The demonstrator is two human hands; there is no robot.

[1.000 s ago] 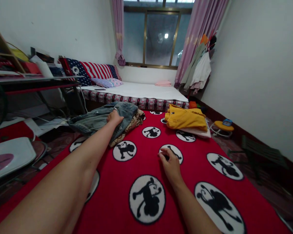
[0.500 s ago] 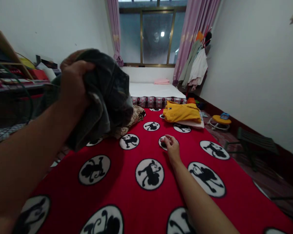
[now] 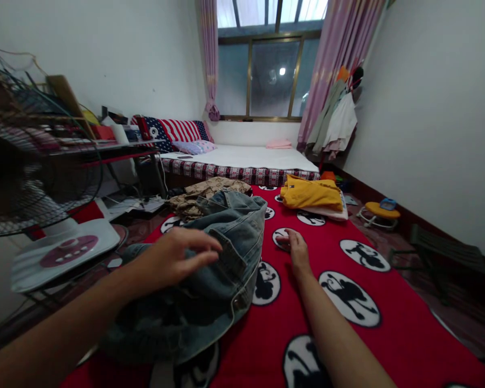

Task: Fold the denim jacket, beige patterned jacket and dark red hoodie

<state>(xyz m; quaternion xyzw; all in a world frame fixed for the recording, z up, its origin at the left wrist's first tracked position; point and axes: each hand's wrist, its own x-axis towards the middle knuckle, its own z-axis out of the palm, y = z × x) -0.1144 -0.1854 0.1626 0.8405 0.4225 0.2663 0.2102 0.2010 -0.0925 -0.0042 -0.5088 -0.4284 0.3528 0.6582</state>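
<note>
A crumpled blue denim garment (image 3: 242, 237) lies on the left half of a red blanket (image 3: 254, 345) printed with dark figures in white circles. My left hand (image 3: 181, 253) is just over the denim, fingers apart and holding nothing; whether it touches the cloth I cannot tell. Off to the right, my right hand (image 3: 297, 248) is low over the blanket, fingers loosely curved and apart, with nothing in them. Behind the denim lies a tan patterned cloth (image 3: 210, 188), partly covered by it. Folded yellow clothing (image 3: 313, 194) rests on a pale folded piece at the far right of the blanket.
A fan (image 3: 36, 172) and a white chair (image 3: 105, 237) stand at the left, by a cluttered desk (image 3: 125, 148). Beyond the blanket is a low bed (image 3: 250, 156) under the window. On the right are a yellow stool (image 3: 382, 210) and a dark folding stool (image 3: 444, 248).
My left hand has let go of the denim garment, which came down from the air onto the blanket. The view has turned slightly left. My right hand stays low over the blanket.
</note>
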